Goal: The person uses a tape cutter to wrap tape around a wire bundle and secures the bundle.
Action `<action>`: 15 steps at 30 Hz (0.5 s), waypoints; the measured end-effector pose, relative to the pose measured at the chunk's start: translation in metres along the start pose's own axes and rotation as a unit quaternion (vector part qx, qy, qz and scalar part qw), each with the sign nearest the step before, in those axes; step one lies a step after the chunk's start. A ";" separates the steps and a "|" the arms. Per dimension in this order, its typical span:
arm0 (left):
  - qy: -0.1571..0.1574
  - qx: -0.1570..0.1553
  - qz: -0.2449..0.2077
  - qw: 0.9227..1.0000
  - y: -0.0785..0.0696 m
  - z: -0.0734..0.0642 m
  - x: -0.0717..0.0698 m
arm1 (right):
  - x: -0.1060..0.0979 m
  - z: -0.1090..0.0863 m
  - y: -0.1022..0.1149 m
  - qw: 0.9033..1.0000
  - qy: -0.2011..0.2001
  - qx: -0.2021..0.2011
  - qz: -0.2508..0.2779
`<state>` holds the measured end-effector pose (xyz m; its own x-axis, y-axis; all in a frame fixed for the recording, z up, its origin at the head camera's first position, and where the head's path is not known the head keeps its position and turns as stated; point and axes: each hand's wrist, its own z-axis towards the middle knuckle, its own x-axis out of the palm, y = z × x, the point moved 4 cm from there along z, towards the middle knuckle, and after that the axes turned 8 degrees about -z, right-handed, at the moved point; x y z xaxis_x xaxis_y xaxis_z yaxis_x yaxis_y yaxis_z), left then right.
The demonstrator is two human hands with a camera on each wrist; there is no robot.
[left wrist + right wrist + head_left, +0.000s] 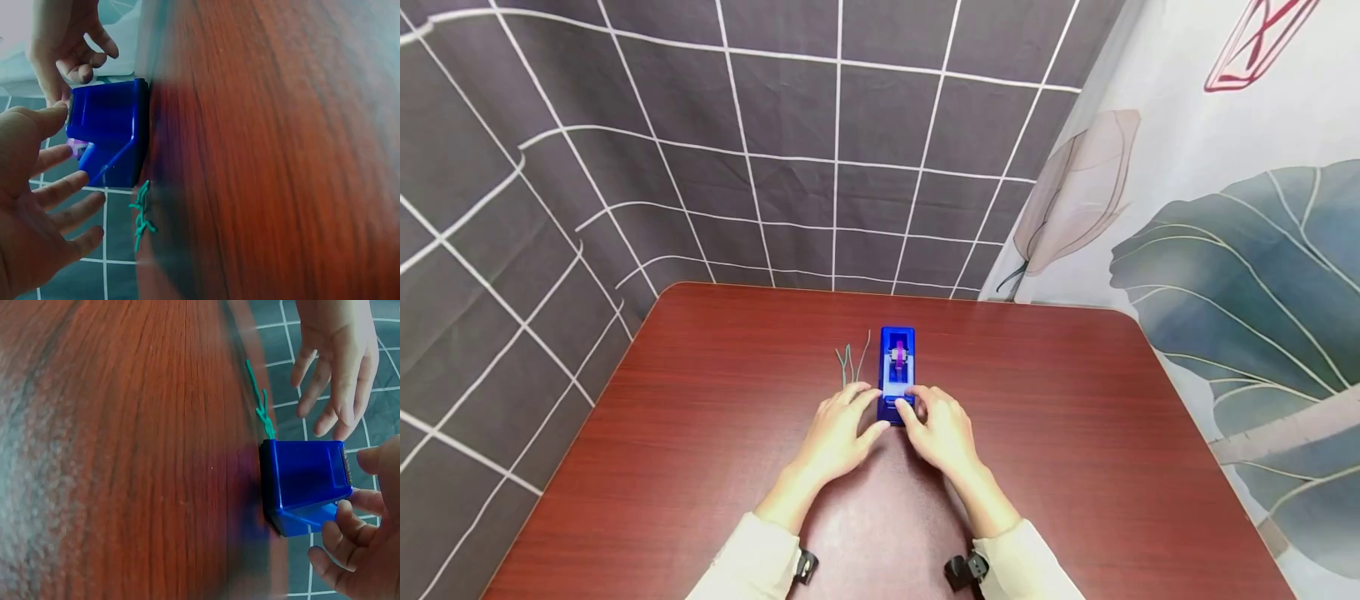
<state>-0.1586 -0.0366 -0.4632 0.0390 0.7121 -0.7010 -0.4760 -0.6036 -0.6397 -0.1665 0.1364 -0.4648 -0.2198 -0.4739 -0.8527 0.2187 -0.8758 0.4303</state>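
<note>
A blue tape dispenser [897, 334] stands on the table with its toothed end toward me; a purple core [899, 352] sits in it. My left hand [837, 431] is at its left side, fingers spread in the left wrist view and the thumb by the toothed end. On the other side is my right hand [946, 429], its thumb over the near end and its other fingers loosely bent beside the dispenser. Whether any tape lies between the fingertips cannot be made out. Several thin green twist ties [143, 219] lie left of the dispenser, partly behind my left hand in the head view.
The reddish-brown wooden table [1075, 433] reaches back to a dark grid-patterned curtain [790, 108]. A white curtain with leaf prints [1225, 275] hangs along the right. Black devices [966, 571] are strapped at both wrists.
</note>
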 end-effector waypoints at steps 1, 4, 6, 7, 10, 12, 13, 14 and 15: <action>-0.001 0.001 0.000 1.000 0.000 0.001 0.000 | 0.001 0.000 0.000 1.000 0.002 0.002 0.001; -0.003 0.005 -0.004 1.000 -0.001 0.002 0.001 | 0.003 0.002 -0.001 1.000 0.004 0.006 0.002; -0.004 0.008 -0.005 1.000 -0.001 0.003 0.002 | 0.003 0.003 0.000 1.000 0.002 0.007 0.005; -0.003 0.008 -0.004 1.000 -0.001 0.003 0.002 | 0.003 0.003 0.000 1.000 0.002 0.007 0.006; -0.001 0.009 -0.002 1.000 -0.002 0.004 0.005 | 0.004 0.004 0.001 1.000 -0.002 0.008 0.010; 0.001 0.009 0.000 1.000 -0.002 0.005 0.006 | 0.004 0.005 0.001 1.000 -0.005 0.011 0.013; 0.001 0.009 0.000 1.000 -0.002 0.006 0.006 | 0.004 0.005 0.001 1.000 -0.008 0.013 0.015; 0.000 0.010 0.000 1.000 -0.002 0.006 0.007 | 0.005 0.005 0.001 1.000 -0.011 0.013 0.018; -0.001 0.011 0.001 1.000 -0.002 0.006 0.007 | 0.005 0.006 0.001 1.000 -0.015 0.015 0.021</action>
<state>-0.1626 -0.0278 -0.4647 0.0370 0.7113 -0.7019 -0.4952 -0.5971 -0.6311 -0.1729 0.1327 -0.4673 -0.2390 -0.5126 -0.8247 0.1999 -0.8571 0.4748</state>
